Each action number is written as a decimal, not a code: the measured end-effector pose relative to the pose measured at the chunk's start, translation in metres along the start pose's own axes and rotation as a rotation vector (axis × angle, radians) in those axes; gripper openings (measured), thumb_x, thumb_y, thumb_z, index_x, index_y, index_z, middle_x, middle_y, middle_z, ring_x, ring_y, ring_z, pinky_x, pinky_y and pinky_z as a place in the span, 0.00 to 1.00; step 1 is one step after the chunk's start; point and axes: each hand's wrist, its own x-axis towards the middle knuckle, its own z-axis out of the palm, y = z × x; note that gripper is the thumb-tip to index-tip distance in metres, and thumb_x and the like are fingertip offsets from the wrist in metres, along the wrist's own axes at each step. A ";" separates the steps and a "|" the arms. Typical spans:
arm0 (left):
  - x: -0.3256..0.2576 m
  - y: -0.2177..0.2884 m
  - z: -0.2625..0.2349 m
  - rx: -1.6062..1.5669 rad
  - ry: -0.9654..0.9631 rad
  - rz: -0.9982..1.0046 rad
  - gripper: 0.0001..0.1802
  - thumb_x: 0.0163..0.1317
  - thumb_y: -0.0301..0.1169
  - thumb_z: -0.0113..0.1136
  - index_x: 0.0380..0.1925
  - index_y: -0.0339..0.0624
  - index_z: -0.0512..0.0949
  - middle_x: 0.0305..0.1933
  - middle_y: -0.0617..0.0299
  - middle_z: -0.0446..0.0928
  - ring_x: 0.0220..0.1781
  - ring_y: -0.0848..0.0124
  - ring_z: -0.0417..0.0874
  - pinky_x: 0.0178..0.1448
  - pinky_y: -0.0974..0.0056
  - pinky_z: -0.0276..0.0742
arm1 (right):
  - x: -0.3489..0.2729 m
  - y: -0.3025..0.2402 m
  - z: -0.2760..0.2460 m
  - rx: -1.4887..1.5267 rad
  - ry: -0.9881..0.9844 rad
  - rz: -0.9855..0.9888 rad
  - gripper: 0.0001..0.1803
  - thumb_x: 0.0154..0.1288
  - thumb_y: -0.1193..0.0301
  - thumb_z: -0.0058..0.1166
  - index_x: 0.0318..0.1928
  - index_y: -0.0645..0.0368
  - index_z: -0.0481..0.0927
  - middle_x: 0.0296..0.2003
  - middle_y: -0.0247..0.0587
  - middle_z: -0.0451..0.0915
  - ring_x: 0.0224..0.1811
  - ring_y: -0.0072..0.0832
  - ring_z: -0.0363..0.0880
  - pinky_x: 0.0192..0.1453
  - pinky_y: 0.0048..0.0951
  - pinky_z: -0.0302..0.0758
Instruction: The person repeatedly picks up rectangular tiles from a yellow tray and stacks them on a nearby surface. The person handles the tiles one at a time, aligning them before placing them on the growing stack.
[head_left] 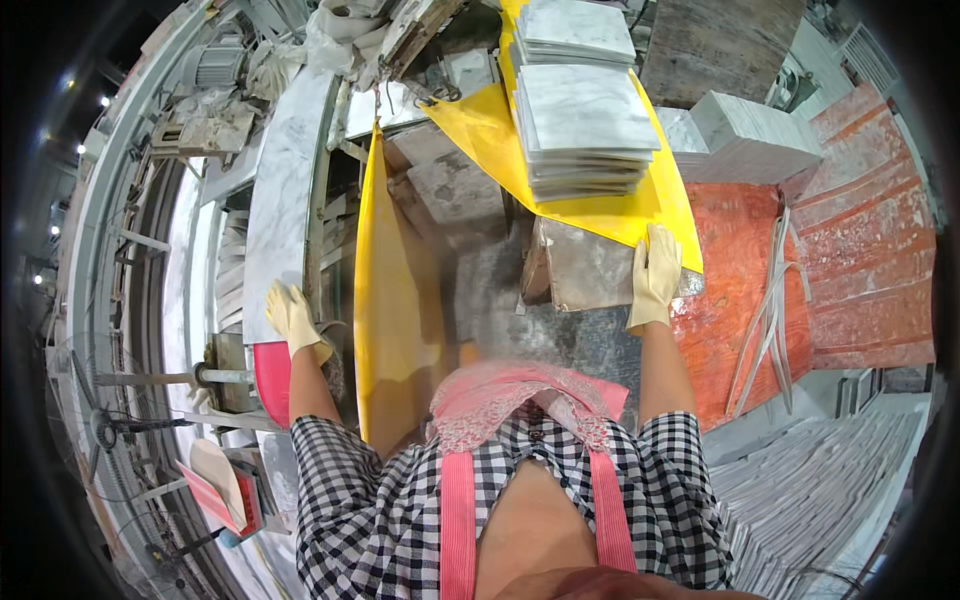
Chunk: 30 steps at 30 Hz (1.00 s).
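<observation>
A long white slab [285, 190] streaked with soft grey stands on the person's left, its smooth face running away from the body. The left hand [293, 315], in a cream glove, rests at its near end, fingers stretched out against the surface rather than clenched.

On the right, a bright yellow sheet [480, 135] lies under a pile of square white tiles [590, 110]. The tiles have faint grey veins and slightly uneven edges, and sit in two heaps, one behind the other. The right hand [655, 275], gloved too, lies on the sheet's near corner, just beside the pile, fingers straight and pointing away; it grips nothing that shows.

Below that corner is a stained brown block [590, 270]. Another yellow sheet [400, 310] hangs between the arms. A glossy orange-red cover [730, 300] spreads to the right with pale straps [772, 320] across it. Farther out, thin slabs [820, 480] stand in close rows at lower right, and a grey motor [215, 65] sits at upper left.
</observation>
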 end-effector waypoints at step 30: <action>-0.018 0.031 -0.041 0.018 0.126 0.021 0.25 0.74 0.38 0.48 0.57 0.25 0.76 0.61 0.37 0.77 0.66 0.44 0.73 0.74 0.49 0.64 | 0.000 -0.002 -0.011 -0.011 -0.038 0.006 0.19 0.68 0.72 0.57 0.57 0.64 0.79 0.56 0.56 0.79 0.61 0.50 0.75 0.68 0.45 0.68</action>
